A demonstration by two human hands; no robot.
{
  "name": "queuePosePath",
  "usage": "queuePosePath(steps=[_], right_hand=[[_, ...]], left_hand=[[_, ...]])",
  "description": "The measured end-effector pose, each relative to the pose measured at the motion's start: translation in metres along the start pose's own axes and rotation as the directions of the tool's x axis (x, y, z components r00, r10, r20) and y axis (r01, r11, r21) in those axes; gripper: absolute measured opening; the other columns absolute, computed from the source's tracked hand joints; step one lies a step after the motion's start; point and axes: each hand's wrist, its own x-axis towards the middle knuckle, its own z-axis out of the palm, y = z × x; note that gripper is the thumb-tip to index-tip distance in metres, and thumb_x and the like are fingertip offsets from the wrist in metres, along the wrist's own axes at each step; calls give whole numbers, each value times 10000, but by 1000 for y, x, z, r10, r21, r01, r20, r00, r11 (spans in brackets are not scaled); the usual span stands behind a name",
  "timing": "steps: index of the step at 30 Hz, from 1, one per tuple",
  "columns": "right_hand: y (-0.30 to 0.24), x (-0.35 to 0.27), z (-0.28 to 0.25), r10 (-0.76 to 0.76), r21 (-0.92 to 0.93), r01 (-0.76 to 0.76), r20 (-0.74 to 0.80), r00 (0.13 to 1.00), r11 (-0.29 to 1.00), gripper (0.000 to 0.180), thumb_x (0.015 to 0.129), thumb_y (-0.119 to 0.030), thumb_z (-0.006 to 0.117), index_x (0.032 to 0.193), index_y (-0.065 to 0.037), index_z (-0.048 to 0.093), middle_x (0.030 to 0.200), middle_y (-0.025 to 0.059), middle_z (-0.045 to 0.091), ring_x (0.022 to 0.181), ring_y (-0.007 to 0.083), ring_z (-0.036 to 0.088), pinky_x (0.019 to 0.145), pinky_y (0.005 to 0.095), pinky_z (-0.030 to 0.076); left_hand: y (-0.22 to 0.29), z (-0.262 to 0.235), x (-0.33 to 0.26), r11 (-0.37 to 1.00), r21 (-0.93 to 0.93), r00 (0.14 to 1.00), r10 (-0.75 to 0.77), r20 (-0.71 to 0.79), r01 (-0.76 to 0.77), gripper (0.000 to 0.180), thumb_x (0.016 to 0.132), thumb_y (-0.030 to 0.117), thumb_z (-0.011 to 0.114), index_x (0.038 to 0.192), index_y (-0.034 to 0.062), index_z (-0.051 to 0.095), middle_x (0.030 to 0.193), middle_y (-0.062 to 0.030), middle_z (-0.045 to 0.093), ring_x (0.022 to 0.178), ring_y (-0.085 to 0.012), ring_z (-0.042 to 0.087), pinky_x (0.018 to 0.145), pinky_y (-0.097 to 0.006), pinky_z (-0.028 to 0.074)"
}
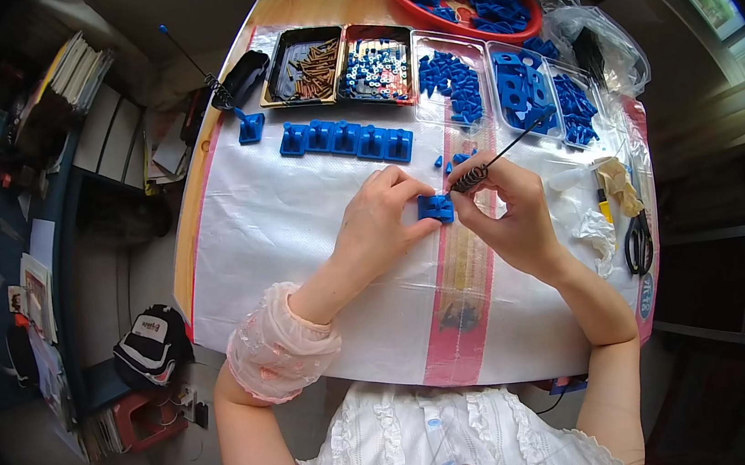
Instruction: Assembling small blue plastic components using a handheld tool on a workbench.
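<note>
A small blue plastic block [435, 208] is gripped on the table by my left hand [377, 216], thumb and fingers closed at its left side. My right hand [517, 210] is closed around a black coil spring [469, 179] with a long thin black rod running up to the right. The spring's lower end and my right fingertips are at the block's right edge; whether they touch it I cannot tell. A few small blue pieces [461, 160] lie just beyond. Further left stands a row of blue assembled blocks [345, 138], with a single one [251, 129] beside it carrying a spring and rod [217, 89].
Along the back are a tray of brass-coloured screws [314, 69], a tray of small nuts [376, 65], clear boxes of blue parts [450, 86] and a red basin [466, 1]. To the right lie black scissors [638, 243], crumpled white plastic [595, 235] and a yellow tube [605, 206].
</note>
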Motion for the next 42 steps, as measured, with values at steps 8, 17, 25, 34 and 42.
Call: queuePosePath(steps=[8,17,25,34,42], right_hand=[[0,0,0,31,20,-32,24,999,999,205,874,111,709,1068,44,703,998,81,741,894,116,719,834,271,586],[-1,2,-2,-4,-15,4,4,1000,1000,203,848,56,767,1028,32,675,897,125,729,820,204,754,744,319,588],[2,1,0,-5,6,5,-9,1000,1000,203,849,51,769,1030,30,679,902,124,735,824,204,755,752,318,587],[-2,2,-3,13,-24,-12,9,1000,1000,206,847,56,766,1033,30,681,902,121,733,825,201,755,755,315,589],[-1,0,-4,40,-10,-40,44,998,999,195,878,104,707,1064,45,705,1003,85,744,889,118,721,821,268,587]], left_hand=[[-2,1,-1,1000,-11,1000,2,-12,-3,395,751,134,902,1119,97,765,942,-61,625,852,-224,606,790,-363,532],[-1,1,0,1000,-7,1000,-1,-7,1,380,755,139,901,1109,102,768,936,-60,622,862,-222,605,796,-365,531],[-1,2,0,1000,-4,1000,3,-7,-3,373,757,141,901,1103,102,768,938,-58,623,864,-222,605,799,-365,531],[-1,2,0,1000,-9,1000,4,-8,-4,367,756,145,901,1095,104,767,942,-56,624,871,-222,606,806,-362,532],[-1,2,0,1000,-4,1000,6,-9,-6,368,757,146,901,1097,108,766,942,-56,621,874,-224,602,808,-367,529]])
